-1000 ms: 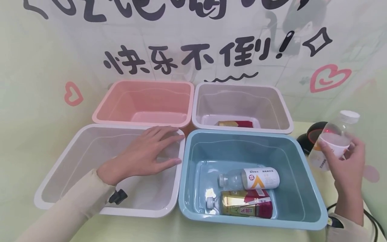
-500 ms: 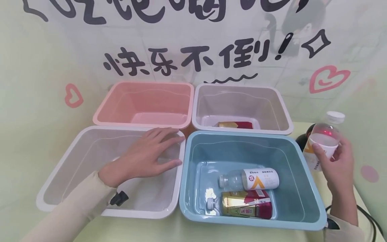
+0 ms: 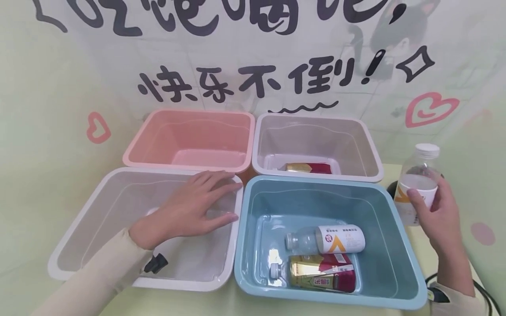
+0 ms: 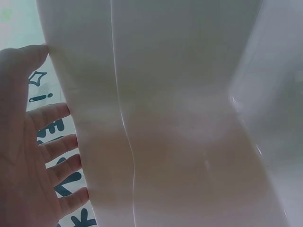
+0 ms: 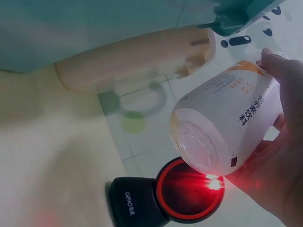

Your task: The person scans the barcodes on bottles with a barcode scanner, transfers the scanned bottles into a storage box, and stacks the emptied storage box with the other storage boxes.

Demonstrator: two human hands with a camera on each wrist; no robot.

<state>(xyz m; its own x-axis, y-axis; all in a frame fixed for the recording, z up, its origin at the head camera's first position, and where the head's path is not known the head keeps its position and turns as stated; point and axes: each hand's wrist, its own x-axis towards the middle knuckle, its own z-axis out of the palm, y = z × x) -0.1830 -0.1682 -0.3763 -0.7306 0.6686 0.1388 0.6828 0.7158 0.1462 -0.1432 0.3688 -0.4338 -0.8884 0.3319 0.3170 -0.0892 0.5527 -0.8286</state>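
My right hand (image 3: 440, 215) holds a clear plastic bottle (image 3: 419, 188) with a white cap and a white-and-orange label, upright to the right of the blue bin (image 3: 379, 289). In the right wrist view the bottle's base faces a black barcode scanner (image 5: 189, 191) with a red ring, and red light shines at the bottle's lower edge. Over the front left grey bin (image 3: 99, 206) my left hand (image 3: 189, 210) is spread, fingertips at its right and back rim. Inside the blue bin lie a similar bottle (image 3: 341, 239) and a gold-and-red labelled bottle (image 3: 322, 273).
Behind stand a pink bin (image 3: 197, 164) and a second grey bin (image 3: 316, 177), the latter holding a gold-and-red item (image 3: 310, 168). A wall with large black lettering rises behind the bins. A black cable (image 3: 484, 292) runs along the right edge.
My right hand has moved left with the bottle, towards the blue bin, and the bottle now stands more upright. My left hand has stayed at the grey bin's rim.
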